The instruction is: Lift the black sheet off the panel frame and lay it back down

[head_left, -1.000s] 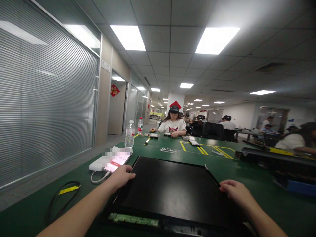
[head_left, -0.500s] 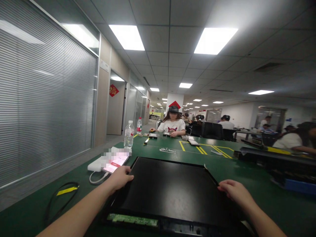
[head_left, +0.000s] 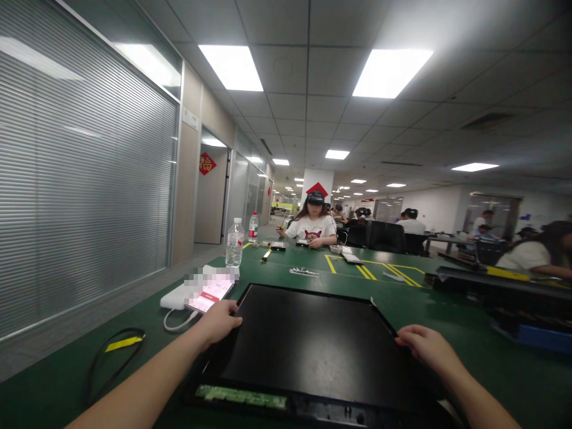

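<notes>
A black flat screen panel [head_left: 308, 345] lies in front of me on the green table, face up. Along its near edge a strip of green circuit board [head_left: 241, 397] is exposed. My left hand [head_left: 221, 322] grips the panel's left edge, thumb over the top and fingers at the rim. On the opposite side, my right hand [head_left: 420, 342] pinches the right edge between thumb and fingers. The undersides of both grips are hidden. Just beyond my left hand lies a phone [head_left: 212, 298] with a lit screen and a white cable, beside a white block [head_left: 174, 300].
Two bottles, a clear water bottle [head_left: 234, 244] and a red-labelled bottle [head_left: 253, 226], stand at the back left. A black cord [head_left: 92, 375] with a yellow tag lies left. Dark long parts [head_left: 491, 292] sit right. Across the table [head_left: 348, 283] sits a person [head_left: 313, 226].
My hands and the panel stay almost in place. The view shifts very slightly. Across the table, the person's hand on the left side of the view has risen a little.
</notes>
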`<action>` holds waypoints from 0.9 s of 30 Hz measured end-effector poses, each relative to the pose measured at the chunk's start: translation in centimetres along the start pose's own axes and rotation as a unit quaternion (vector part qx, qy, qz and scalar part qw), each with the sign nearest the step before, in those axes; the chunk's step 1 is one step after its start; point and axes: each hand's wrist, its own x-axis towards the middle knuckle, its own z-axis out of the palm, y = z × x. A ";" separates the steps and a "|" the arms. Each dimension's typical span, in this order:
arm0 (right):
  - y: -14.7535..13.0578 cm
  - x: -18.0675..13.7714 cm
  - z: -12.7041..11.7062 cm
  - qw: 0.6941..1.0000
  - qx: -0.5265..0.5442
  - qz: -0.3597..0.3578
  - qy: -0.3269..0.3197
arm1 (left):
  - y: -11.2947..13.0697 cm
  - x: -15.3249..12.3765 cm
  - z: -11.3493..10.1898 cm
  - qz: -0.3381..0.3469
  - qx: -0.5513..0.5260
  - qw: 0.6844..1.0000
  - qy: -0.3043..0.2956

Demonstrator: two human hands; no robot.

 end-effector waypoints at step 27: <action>-1.8 -1.1 0.5 0.994 -0.104 -0.021 0.038 | 2.2 -2.6 -2.1 0.197 0.127 0.948 -0.215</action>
